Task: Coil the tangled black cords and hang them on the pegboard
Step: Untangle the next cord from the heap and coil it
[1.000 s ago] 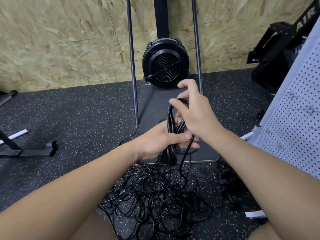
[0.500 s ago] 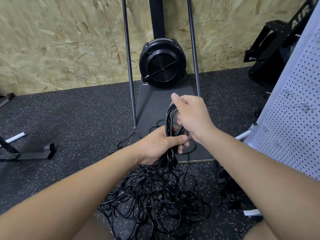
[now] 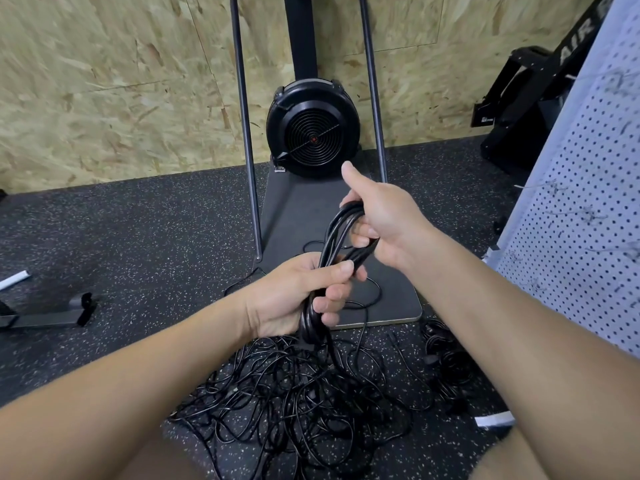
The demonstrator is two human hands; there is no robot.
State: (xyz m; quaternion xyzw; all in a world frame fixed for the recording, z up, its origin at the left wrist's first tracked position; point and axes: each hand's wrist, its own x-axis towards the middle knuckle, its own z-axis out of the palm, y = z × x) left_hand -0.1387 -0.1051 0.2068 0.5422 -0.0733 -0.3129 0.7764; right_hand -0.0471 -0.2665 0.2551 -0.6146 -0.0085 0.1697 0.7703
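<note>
Coiled cord held in both hands above the tangle.

We held the coiled black cord (image 3: 337, 237) just in front of the fan unit (image 3: 311, 133): left hand (image 3: 294, 299) had its grip closed round the coil's lower end, right hand (image 3: 381, 220) gripped the upper loop, thumb raised. The tangled cords (image 3: 294, 403) lay on the floor nearer us than the fan unit; the pegboard (image 3: 588, 237) stood to its right.

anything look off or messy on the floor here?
Yes. A tangled pile of black cords sprawls loose on the speckled floor below the hands, and a smaller clump lies by the pegboard. Only the coil gripped by left hand and right hand is tidy.
</note>
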